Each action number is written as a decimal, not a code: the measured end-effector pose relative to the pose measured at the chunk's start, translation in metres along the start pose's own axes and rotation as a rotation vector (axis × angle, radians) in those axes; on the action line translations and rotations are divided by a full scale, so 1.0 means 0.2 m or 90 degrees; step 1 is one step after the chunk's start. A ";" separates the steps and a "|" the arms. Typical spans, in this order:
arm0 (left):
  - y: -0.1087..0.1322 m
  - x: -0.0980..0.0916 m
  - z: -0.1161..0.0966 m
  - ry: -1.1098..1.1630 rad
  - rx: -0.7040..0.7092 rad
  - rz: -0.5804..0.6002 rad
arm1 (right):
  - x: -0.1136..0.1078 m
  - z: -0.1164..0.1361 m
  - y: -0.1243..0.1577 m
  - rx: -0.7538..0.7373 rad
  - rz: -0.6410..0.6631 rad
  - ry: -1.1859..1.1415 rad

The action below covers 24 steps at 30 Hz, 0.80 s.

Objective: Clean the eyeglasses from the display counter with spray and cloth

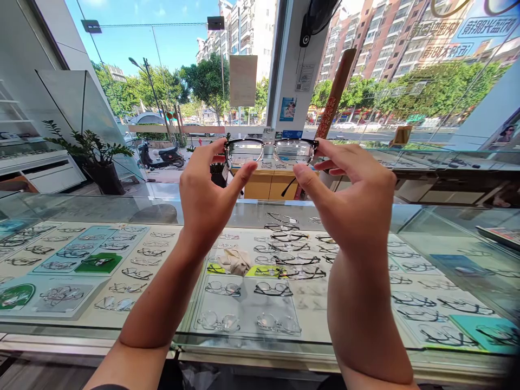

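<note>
A pair of eyeglasses [268,143] with dark upper rims and clear lenses is held up level above the glass counter. My left hand [209,187] grips it at the left end, fingers behind the frame and thumb near the lower edge of the lens. At the opposite end, my right hand [349,187] pinches the hinge area, its thumb close to the right lens. The temples point away from me, and one dark tip hangs below the lens. Beneath my hands, a crumpled beige cloth [234,261] lies on the counter among eyeglasses.
The glass display counter [239,342] spans the foreground, with rows of eyeglasses. A green case [98,263] is on the left and a teal tray [487,331] on the right. Beyond stand a potted plant [103,176], a wooden cabinet [260,186] and large windows facing a street.
</note>
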<state>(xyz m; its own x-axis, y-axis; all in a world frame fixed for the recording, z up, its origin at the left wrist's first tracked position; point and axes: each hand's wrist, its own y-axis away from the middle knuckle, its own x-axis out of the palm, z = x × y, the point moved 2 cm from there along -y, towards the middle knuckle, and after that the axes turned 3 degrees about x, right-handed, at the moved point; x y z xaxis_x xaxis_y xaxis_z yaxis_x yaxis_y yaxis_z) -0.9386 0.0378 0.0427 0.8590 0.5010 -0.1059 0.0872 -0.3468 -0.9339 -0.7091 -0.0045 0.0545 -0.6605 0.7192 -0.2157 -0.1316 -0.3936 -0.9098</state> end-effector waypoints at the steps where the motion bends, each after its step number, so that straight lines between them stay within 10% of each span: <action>1: 0.00 0.00 0.00 0.000 -0.001 0.000 | 0.00 0.00 0.00 0.003 0.001 0.000; 24: -0.01 0.01 0.05 0.013 -0.010 0.003 | -0.01 0.02 0.00 -0.031 -0.019 0.011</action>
<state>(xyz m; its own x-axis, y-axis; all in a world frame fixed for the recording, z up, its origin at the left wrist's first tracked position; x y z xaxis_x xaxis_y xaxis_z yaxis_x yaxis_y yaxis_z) -0.9431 0.0481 0.0416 0.8692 0.4836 -0.1029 0.0914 -0.3617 -0.9278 -0.7114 -0.0091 0.0558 -0.6436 0.7403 -0.1941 -0.1144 -0.3438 -0.9321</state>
